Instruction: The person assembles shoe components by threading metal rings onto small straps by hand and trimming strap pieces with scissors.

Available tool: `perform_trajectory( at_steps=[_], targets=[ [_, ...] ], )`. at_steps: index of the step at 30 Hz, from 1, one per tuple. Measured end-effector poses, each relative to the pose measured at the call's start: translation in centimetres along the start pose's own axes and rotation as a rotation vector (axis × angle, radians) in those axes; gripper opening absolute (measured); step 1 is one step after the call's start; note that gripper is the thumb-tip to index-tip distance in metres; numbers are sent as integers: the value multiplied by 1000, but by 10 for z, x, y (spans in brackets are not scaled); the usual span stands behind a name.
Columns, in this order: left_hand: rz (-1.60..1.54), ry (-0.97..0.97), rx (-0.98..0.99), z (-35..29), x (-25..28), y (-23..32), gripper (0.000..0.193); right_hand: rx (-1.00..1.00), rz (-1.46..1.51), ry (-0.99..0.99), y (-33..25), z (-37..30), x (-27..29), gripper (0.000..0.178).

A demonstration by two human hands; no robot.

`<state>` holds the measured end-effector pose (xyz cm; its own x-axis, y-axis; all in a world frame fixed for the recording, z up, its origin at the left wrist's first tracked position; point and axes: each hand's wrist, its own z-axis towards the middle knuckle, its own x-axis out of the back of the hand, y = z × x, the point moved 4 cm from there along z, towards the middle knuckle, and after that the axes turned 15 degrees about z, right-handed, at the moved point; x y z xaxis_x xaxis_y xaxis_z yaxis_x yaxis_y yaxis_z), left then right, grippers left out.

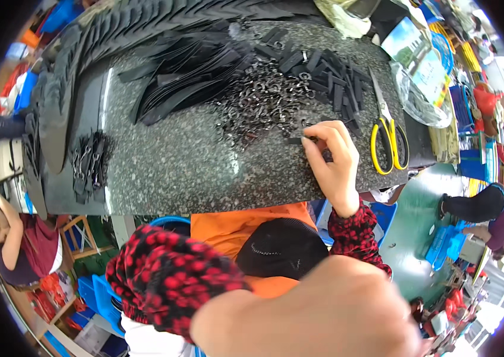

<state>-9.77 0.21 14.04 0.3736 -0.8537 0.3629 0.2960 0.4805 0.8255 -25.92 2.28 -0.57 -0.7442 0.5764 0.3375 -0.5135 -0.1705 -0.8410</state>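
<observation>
My right hand [330,156] rests on the speckled grey table [174,169], its fingertips pinched on a small black strap piece [295,141] at the edge of a heap of small dark metal clips [258,101]. Short black strap pieces [330,77] lie just beyond the hand. My left hand [323,312] is raised close to the camera at the lower edge, large and blurred, with a red and black sleeve [162,282]. Its fingers are hidden. It is well off the table.
Yellow-handled scissors [388,140] lie right of my right hand. Long black strips [186,71] fan out at the table's back. A bundle of straps with clips [88,160] sits at the left. A clear plastic bag [418,95] is far right. Other people sit at left [14,244] and right [484,208].
</observation>
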Motion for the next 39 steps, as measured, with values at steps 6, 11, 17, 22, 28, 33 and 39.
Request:
perform_trajectory(
  at_steps=[6,11,17,22,28,33,39],
  targets=[
    [27,160,273,-24,-14,-74,29,-393,519,57,10,-9,8,12],
    [-354,346,743,-42,-29,-131,40,-266,686,-26,-23,-5,-3,15],
    [-440,444,630,-44,-22,-145,23,-109,478,-139,-38,-6,-6,19],
    [-671,593,661,-46,-17,-142,19,-89,405,-187,-42,-7,-12,19],
    [-668,702,653,-50,-17,-140,12,-489,722,-134,-34,-15,-14,13],
    [-378,731,564,-53,-10,-133,10,-616,751,-102,-30,-16,-16,10],
    [-618,712,605,-59,3,-143,8,-537,743,-115,-22,-20,-19,16]
  ],
)
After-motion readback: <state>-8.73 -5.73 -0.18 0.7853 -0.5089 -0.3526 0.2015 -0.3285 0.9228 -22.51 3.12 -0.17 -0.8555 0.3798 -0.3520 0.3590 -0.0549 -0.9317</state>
